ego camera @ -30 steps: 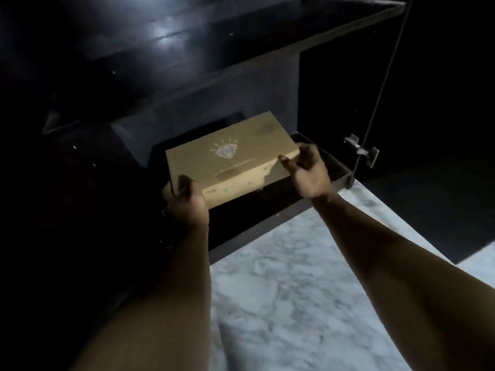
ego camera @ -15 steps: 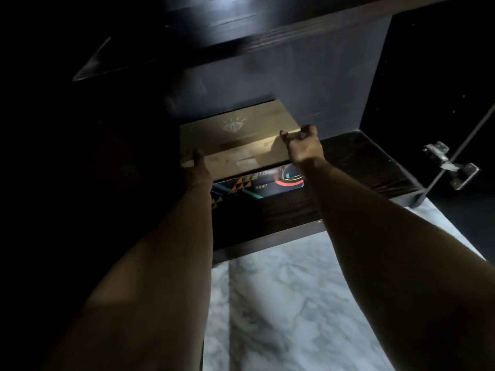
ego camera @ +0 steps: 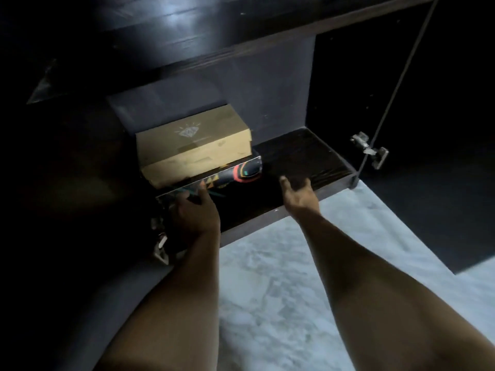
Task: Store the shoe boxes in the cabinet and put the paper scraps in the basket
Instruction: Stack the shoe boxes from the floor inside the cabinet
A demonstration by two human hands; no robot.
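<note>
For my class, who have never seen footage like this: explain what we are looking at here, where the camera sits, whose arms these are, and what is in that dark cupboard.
The camera is worn on a person's head and looks forward and down, so the two bare arms are that person's own. No robot is involved. Ahead is an open dark wooden cabinet above a pale marble floor. On its bottom shelf a plain tan shoe box sits on top of a black patterned shoe box. The left hand touches the front of the patterned box; its grip is unclear. The right hand is open and holds nothing. A metal hinge shows at the right.
</note>
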